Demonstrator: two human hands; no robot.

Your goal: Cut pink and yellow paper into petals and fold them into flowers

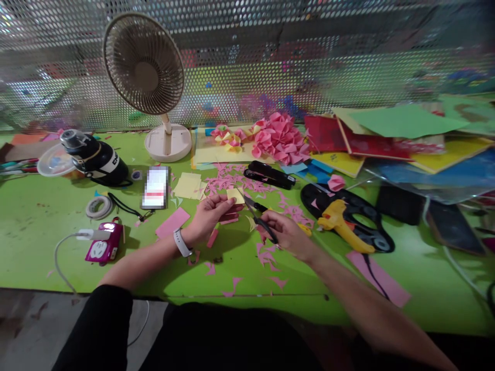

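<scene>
Between the thumb and fingers of my left hand (214, 213) is a small yellow piece of paper (235, 196). My right hand (285, 233) grips black-handled scissors (264, 222), whose blades point up and left at the paper's right edge. How far the blades are parted is hard to make out. Under and around both hands lie many pink paper scraps (266, 256). A stack of yellow paper squares (188, 185) lies beyond my left hand, and a pink paper strip (172, 222) is beside its wrist. Beyond the scissors rests a black stapler (269, 175).
Pink folded paper pieces (281, 139) are heaped at the back, near a fan (166, 141). A yellow glue gun (344, 224) lies on the right. To the left are a black bottle (96, 159), a phone (155, 187), a tape roll (99, 207) and a magenta power adapter (104, 242).
</scene>
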